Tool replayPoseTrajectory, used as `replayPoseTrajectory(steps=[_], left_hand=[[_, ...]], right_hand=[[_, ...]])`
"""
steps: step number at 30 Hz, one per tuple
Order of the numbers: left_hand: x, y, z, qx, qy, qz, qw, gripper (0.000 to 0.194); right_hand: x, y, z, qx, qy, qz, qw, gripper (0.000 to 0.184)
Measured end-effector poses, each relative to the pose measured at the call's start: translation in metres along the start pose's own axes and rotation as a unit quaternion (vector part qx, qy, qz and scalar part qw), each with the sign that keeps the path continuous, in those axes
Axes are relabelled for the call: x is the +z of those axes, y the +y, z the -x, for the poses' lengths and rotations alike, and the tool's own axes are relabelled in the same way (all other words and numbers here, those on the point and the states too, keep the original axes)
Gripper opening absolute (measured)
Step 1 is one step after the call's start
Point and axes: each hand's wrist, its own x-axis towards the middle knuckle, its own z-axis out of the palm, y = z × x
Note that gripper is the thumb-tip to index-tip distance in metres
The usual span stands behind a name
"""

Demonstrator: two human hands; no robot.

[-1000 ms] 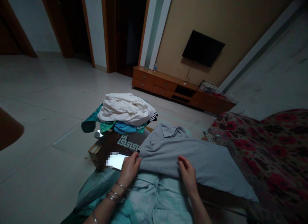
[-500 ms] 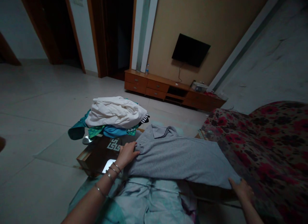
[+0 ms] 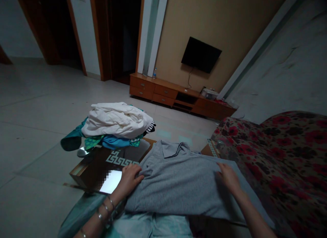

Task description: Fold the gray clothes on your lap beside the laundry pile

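Polo shirt (image 3: 173, 187) — clamped in left hand (image 3: 129, 180) and right hand (image 3: 230, 176), well apart — could slip if one grip slackens.

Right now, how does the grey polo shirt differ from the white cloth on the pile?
The grey polo shirt lies spread out, while the white cloth sits bunched in folds. The polo shows a dark-edged collar; the white cloth shows none. Both are soft fabric.
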Motion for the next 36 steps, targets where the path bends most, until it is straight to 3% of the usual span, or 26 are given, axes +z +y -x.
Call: replayPoseTrajectory(steps=[2,3,5,8,10,13,17,23,27,29,32,36], left_hand=[[0.001,-0.008,0.002,0.031,0.011,0.028,0.999,0.02],[0.001,-0.011,0.003,0.045,0.018,0.037,0.998,0.022],[0.0,-0.015,0.005,0.063,0.03,0.048,0.996,0.024],[0.001,-0.016,0.007,0.065,0.041,0.054,0.996,0.023],[0.003,-0.016,0.008,0.062,0.05,0.057,0.995,0.022],[0.006,-0.017,0.008,0.058,0.059,0.058,0.995,0.021],[0.008,-0.019,0.007,0.064,0.052,0.06,0.995,0.021],[0.003,-0.016,0.008,0.07,0.054,0.062,0.994,0.021],[0.004,-0.016,0.007,0.067,0.049,0.057,0.995,0.021],[0.006,-0.017,0.007,0.064,0.049,0.057,0.995,0.021],[0.007,-0.018,0.007,0.054,0.05,0.066,0.995,0.021],[0.008,-0.018,0.007,0.047,0.06,0.078,0.994,0.02]], right_hand=[[0.025,-0.057,-0.022,-0.154,-0.088,-0.027,0.984,0.037],[0.038,-0.088,-0.034,-0.217,-0.101,-0.049,0.97,0.04],[0.064,-0.147,-0.059,-0.279,-0.107,-0.083,0.951,0.041],[0.097,-0.211,-0.103,-0.238,-0.137,-0.069,0.959,0.042],[0.114,-0.231,-0.132,-0.179,-0.167,-0.036,0.969,0.04],[0.131,-0.236,-0.163,-0.132,-0.21,-0.004,0.969,0.032],[0.138,-0.225,-0.168,-0.114,-0.263,0.015,0.958,0.032],[0.129,-0.21,-0.146,-0.126,-0.334,-0.031,0.933,0.026],[0.112,-0.201,-0.156,-0.145,-0.376,-0.103,0.909,0.015],[0.098,-0.192,-0.174,-0.134,-0.348,-0.162,0.913,0.023],[0.08,-0.176,-0.21,-0.081,-0.236,-0.244,0.937,0.03],[0.082,-0.166,-0.243,-0.035,-0.16,-0.243,0.956,0.026]])
